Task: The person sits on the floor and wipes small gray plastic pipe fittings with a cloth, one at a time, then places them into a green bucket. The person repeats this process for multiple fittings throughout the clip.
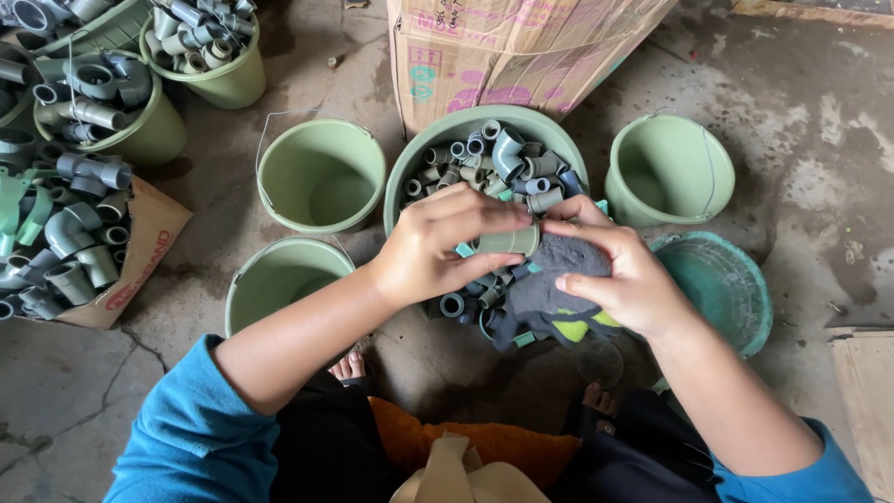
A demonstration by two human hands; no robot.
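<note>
Orange cushion nearest, between the knees; left hand curled around a short grey-green pipe coupling, fingers over its top; right hand pinching the coupling's other end, dark grey cloth under its palm; both held over the big green basin heaped with grey pipe fittings; empty green buckets left and right on the concrete floor; cardboard box behind; more fitting-filled buckets far left.
</note>
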